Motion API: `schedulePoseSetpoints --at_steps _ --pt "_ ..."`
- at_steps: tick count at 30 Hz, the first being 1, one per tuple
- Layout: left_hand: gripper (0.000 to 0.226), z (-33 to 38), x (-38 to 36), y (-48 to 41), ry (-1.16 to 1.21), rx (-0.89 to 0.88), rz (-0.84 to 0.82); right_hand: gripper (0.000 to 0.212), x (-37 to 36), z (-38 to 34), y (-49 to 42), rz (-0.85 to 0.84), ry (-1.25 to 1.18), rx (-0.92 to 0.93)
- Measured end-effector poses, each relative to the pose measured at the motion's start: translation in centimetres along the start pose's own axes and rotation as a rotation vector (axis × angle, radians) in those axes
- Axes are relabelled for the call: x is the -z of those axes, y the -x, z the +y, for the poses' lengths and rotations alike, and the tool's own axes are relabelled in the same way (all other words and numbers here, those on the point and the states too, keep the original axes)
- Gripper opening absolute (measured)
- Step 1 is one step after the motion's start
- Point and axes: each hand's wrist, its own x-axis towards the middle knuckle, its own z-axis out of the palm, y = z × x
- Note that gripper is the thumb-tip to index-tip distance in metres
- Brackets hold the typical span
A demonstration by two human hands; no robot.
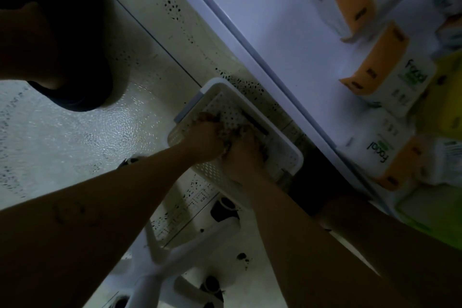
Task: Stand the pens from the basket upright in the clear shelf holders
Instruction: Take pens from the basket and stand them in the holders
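Both hands are down in the basket [221, 83], mid-frame. My left hand [203, 139] and right hand [243, 157] are side by side and touching, fingers curled downward onto the basket floor. It's too dark and blurred here, so I cannot tell whether either one actually grasps anything. One dark pen [257, 125] lies flat along the basket's upper-right wall, just beyond the right hand's fingers. The basket sits on the speckled floor [75, 145], right against the foot of the white shelf [250, 32]. Orange-and-white tissue packs [345, 5] are at upper right and a white chair base [160, 270] at the bottom.
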Motion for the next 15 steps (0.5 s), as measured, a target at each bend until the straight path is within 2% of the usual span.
schedulePoseSetpoints --at_steps 3,5,7,8,10,12,14,15 --pt "0.034 -0.3 0.2 -0.3 0.035 -0.027 0.023 0.06 0.0 0.3 -0.4 0.068 -0.039 -0.047" --pt "0.031 -0.4 0.2 -0.3 0.088 -0.012 0.024 0.058 -0.3 0.6 -0.5 0.089 -0.005 0.027" --pt "0.03 -0.4 0.3 -0.3 0.155 0.003 0.048 0.056 -0.6 1.0 -0.6 0.119 -0.175 0.1" --pt "0.032 -0.3 0.4 -0.2 0.192 0.038 0.064 0.053 -0.6 0.8 -0.7 0.199 -0.357 0.09" --pt "0.032 -0.3 0.6 0.0 0.332 0.126 0.096 0.043 -0.4 0.4 -0.4 0.239 -0.604 0.011" --pt "0.024 -0.4 0.8 0.0 0.456 0.184 0.127 0.044 0.1 -0.4 -0.5 0.318 -0.454 0.009" --pt "0.021 -0.3 1.0 0.1 0.503 0.22 0.121 0.047 -0.6 -0.4 -1.0 0.3 -0.284 0.027" --pt "0.019 -0.3 1.1 0.1 0.519 0.233 0.113 0.047 -0.9 -0.4 -1.1 0.281 -0.277 -0.009"
